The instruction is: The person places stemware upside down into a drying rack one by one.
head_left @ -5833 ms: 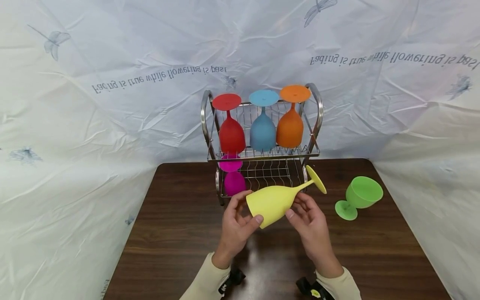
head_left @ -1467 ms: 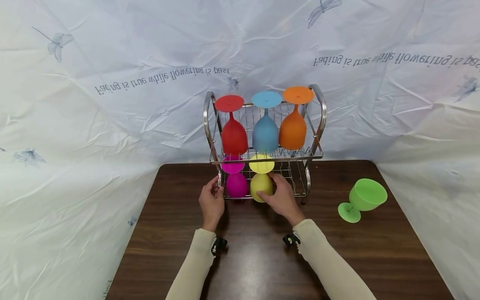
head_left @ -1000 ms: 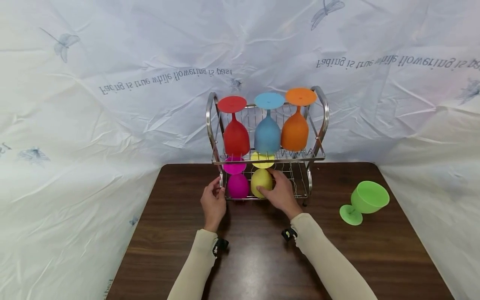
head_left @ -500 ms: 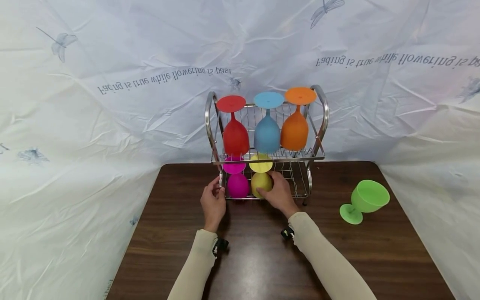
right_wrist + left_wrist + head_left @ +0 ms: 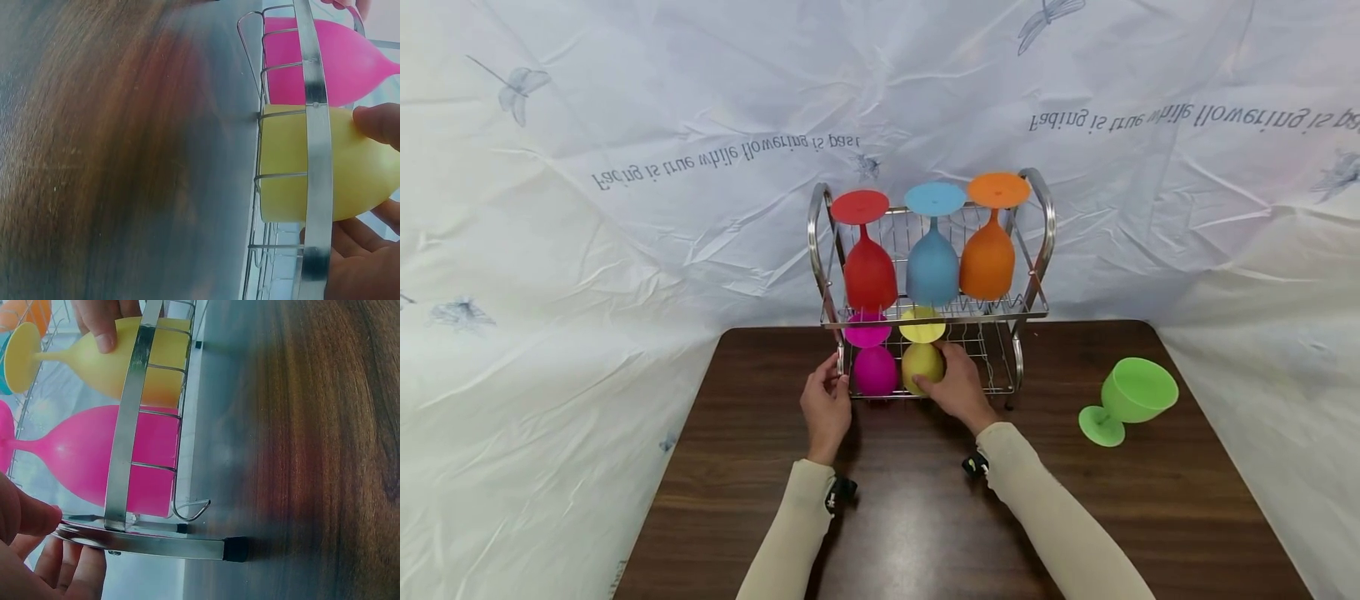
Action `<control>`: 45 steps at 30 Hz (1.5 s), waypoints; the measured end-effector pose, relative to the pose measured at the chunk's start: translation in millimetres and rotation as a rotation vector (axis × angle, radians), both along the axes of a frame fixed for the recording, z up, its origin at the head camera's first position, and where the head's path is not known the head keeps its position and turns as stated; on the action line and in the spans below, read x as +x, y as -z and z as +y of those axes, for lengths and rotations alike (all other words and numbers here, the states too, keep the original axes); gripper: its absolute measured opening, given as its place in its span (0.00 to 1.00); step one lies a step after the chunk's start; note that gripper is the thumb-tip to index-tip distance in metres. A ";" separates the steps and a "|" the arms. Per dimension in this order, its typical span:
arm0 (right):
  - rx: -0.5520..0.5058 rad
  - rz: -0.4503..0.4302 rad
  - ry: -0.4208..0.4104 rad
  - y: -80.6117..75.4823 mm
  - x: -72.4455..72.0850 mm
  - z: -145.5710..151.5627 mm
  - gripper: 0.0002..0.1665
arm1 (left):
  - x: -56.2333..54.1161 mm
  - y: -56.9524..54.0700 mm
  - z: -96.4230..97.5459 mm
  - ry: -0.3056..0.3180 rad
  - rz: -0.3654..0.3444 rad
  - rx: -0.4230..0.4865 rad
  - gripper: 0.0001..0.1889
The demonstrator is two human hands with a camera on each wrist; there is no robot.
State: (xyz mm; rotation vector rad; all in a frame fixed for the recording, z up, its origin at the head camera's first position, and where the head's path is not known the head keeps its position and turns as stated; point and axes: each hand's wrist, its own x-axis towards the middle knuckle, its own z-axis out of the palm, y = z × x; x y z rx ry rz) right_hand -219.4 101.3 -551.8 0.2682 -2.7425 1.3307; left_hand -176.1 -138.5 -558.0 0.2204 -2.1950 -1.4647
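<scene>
A yellow goblet (image 5: 922, 367) stands upside down on the lower shelf of a two-tier metal dish rack (image 5: 925, 320). My right hand (image 5: 961, 390) grips its bowl from the right, thumb in front and fingers behind, as the right wrist view shows. Left of it a magenta goblet (image 5: 876, 371) stands inverted on the same shelf; in the left wrist view the two bowls are side by side behind the front bar. My left hand (image 5: 826, 412) pinches the rack's left leg (image 5: 150, 542) between thumb and fingers.
Red (image 5: 870, 271), blue (image 5: 932, 267) and orange goblets (image 5: 988, 262) stand inverted on the upper shelf. On the dark wooden table (image 5: 760, 500), a green goblet (image 5: 1138, 392) is at the right. A pale printed sheet (image 5: 700, 100) hangs behind and at both sides.
The yellow goblet went from being held tilted in both hands before the rack to inverted on its lower shelf. My left hand moved to the rack's leg. Little differs over the last half second.
</scene>
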 end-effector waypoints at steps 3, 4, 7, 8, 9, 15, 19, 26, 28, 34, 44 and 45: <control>-0.008 -0.003 0.001 -1.2 1.0 1.3 0.46 | 0.2 -0.2 -0.8 0.003 0.011 0.001 0.23; -0.014 0.000 0.002 -2.2 1.8 2.1 0.46 | 0.2 -0.2 -1.0 0.003 0.015 -0.001 0.23; -0.040 0.008 0.018 -8.3 6.3 5.0 0.45 | 0.3 -1.1 -1.3 -0.002 0.019 -0.007 0.23; -0.049 0.012 0.025 -11.3 8.6 6.1 0.45 | 0.2 -1.2 -1.4 -0.004 0.018 -0.010 0.23; -0.060 0.012 0.030 -14.6 11.1 7.3 0.45 | 0.2 -1.5 -1.4 -0.005 0.016 -0.012 0.23; -0.064 0.013 0.042 -31.3 30.3 18.3 0.45 | 0.2 -0.5 -1.4 -0.011 0.003 -0.012 0.23; -0.081 0.041 0.054 -40.8 50.3 31.1 0.44 | 1.2 1.6 -1.1 0.000 0.009 -0.024 0.23; -0.153 0.166 0.123 -48.2 87.6 56.8 0.40 | 3.1 3.9 -2.7 0.022 -0.016 -0.014 0.23; -0.172 0.225 0.162 -48.3 97.4 64.9 0.39 | 2.9 4.6 -3.0 0.026 -0.029 -0.009 0.23; -0.166 0.439 0.268 -48.0 126.1 97.1 0.40 | 1.1 5.6 -1.8 0.025 -0.015 -0.020 0.22; -0.143 0.712 0.456 -43.3 155.8 165.7 0.38 | -0.2 6.1 -1.2 0.003 0.005 -0.026 0.24; -0.143 0.715 0.496 -41.2 157.1 171.9 0.38 | -0.1 5.9 -1.7 0.000 0.003 -0.024 0.24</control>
